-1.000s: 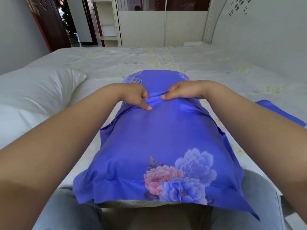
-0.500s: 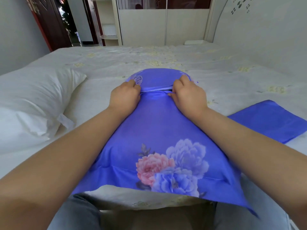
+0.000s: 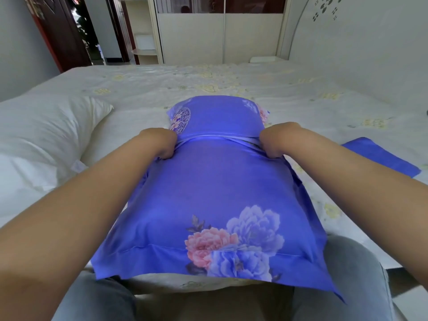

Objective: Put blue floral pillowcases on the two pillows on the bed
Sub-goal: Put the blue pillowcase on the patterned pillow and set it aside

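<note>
A pillow in a blue floral pillowcase (image 3: pixel 215 188) lies lengthwise on the bed in front of me, its flowered end towards my knees. My left hand (image 3: pixel 159 144) grips the case's left edge at the overlap seam, fingers curled under the fabric. My right hand (image 3: pixel 275 141) grips the right edge at the same seam, fingers hidden in the fold. A bare white pillow (image 3: pixel 44 140) rests on the left. A second blue pillowcase (image 3: pixel 379 158) lies flat on the right.
The bed (image 3: pixel 231 82) has a pale sheet with yellow flowers and stretches far ahead. A white wall runs along the right, a wardrobe and shelves stand beyond the foot, and a dark door is at the far left. My grey-trousered knees are below.
Both hands have slid apart along the overlap seam, from the middle out to the pillow's left and right sides, and now curl into the fabric there.
</note>
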### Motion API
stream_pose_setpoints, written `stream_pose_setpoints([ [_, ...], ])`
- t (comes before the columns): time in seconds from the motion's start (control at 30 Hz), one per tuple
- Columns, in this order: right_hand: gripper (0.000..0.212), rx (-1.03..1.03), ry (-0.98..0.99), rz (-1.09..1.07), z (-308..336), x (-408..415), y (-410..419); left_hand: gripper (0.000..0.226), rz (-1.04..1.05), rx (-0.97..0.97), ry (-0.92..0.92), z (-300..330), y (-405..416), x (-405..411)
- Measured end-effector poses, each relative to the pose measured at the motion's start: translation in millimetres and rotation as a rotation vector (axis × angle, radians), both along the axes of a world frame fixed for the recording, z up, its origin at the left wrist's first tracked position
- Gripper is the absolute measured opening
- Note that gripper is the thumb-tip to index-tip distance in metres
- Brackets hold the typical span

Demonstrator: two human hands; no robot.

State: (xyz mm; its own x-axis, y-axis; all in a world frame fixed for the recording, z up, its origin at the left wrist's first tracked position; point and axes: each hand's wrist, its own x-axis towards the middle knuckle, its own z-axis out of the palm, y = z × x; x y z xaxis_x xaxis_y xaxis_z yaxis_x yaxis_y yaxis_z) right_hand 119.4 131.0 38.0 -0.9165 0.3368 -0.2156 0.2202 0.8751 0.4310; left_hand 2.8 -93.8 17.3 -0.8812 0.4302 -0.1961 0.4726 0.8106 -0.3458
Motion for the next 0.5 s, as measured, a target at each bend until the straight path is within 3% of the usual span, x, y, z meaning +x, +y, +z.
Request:
stream_pose_setpoints([
  [0.07,0.010,-0.024,0.046,0.034,-6.2,-2.6,4.1,0.020,-0.044,0.053,-0.045,1.7,-4.5,-7.3],
  [0.13,0.005,-0.048,0.188,0.085,-12.8,-3.7,7.1,0.019,-0.010,0.154,-0.006,-1.5,-7.8,-12.2],
  [0.2,0.016,-0.089,0.393,0.114,-22.2,-5.9,10.1,0.007,0.042,0.316,0.128,-12.5,-11.1,-13.7],
  [0.33,0.018,0.002,0.752,0.325,-53.9,-4.1,3.9,0.022,0.076,0.666,0.380,-57.5,-21.2,-17.9],
  [0.4,0.027,0.020,0.807,0.443,-65.9,-2.9,5.4,0.021,0.114,0.850,0.379,-70.3,-24.0,-17.9],
  [0.5,0.021,-0.007,0.761,0.462,-64.8,-2.5,16.3,0.017,0.093,1.039,0.366,-73.1,-21.3,-15.2],
])
